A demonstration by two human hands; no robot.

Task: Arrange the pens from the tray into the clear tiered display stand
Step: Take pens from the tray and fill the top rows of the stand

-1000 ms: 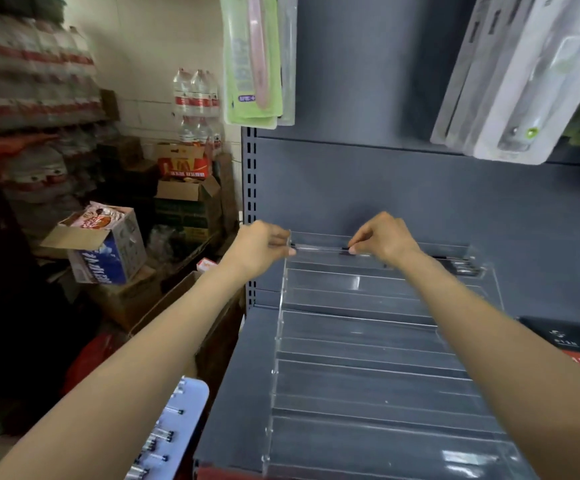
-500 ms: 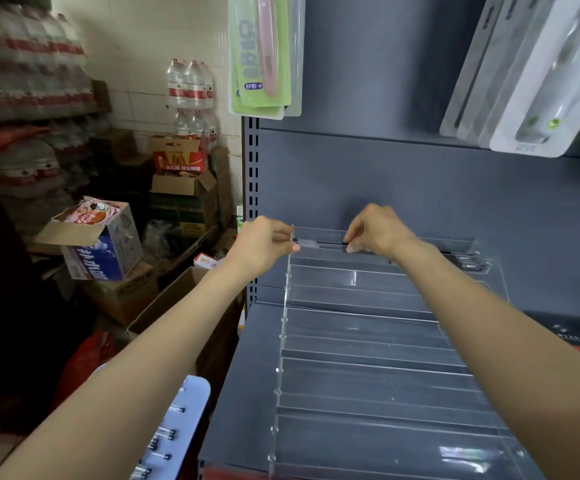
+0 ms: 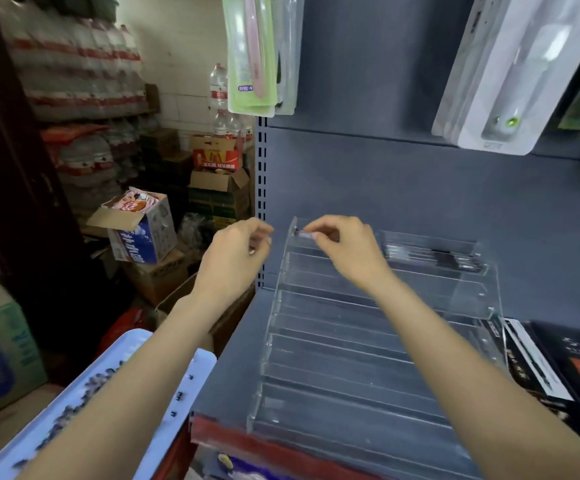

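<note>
Pens [image 3: 434, 255] in stand [image 3: 333, 368] top tier, count unclear

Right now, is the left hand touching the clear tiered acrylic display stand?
No, the left hand hangs in the air beside the clear tiered acrylic display stand, with dark shelf backing visible between them.

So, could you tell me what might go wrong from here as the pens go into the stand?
The right hand alone pinches the pen at the left end of the top tier of the clear stand; the left hand is off it, so the pen could tip or slide out. The blue tray sits under the left forearm at the shelf edge; an elbow bump might knock it and spill the pens.
</note>
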